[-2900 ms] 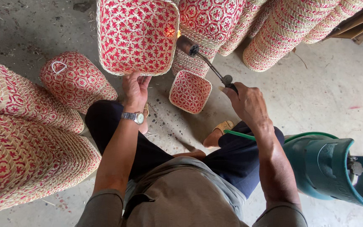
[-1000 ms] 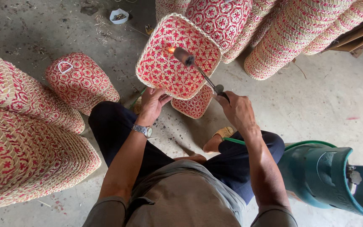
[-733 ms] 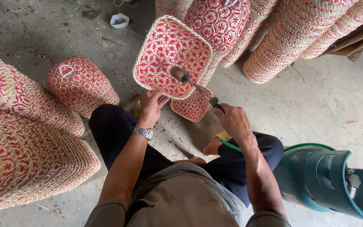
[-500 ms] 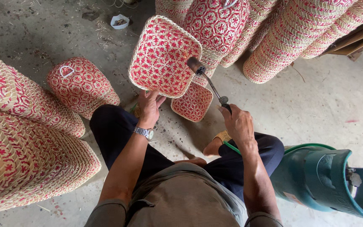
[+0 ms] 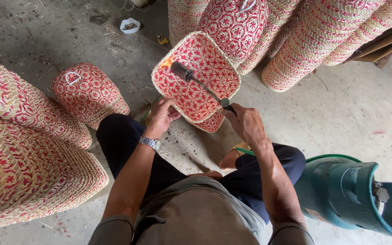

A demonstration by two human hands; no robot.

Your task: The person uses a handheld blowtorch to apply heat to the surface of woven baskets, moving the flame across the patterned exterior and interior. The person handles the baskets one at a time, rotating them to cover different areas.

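My left hand (image 5: 162,116) grips the near edge of a square red-and-straw woven basket (image 5: 205,86), tilted so its inside faces me. My right hand (image 5: 246,122) holds a gas torch (image 5: 196,81) by its handle. The torch's dark nozzle points at the basket's far left rim, where a small orange flame shows. A second small woven basket (image 5: 212,124) lies on the floor just beneath the held one, mostly hidden by it.
A green gas cylinder (image 5: 345,195) lies at my right with a green hose running toward my right hand. Stacks of woven baskets stand at left (image 5: 19,149) and along the back (image 5: 314,41). A small white cup (image 5: 130,25) sits on the concrete floor.
The basket was turned over from its outer bottom to its open inside. The torch nozzle moved from the basket's right side to its far left rim.
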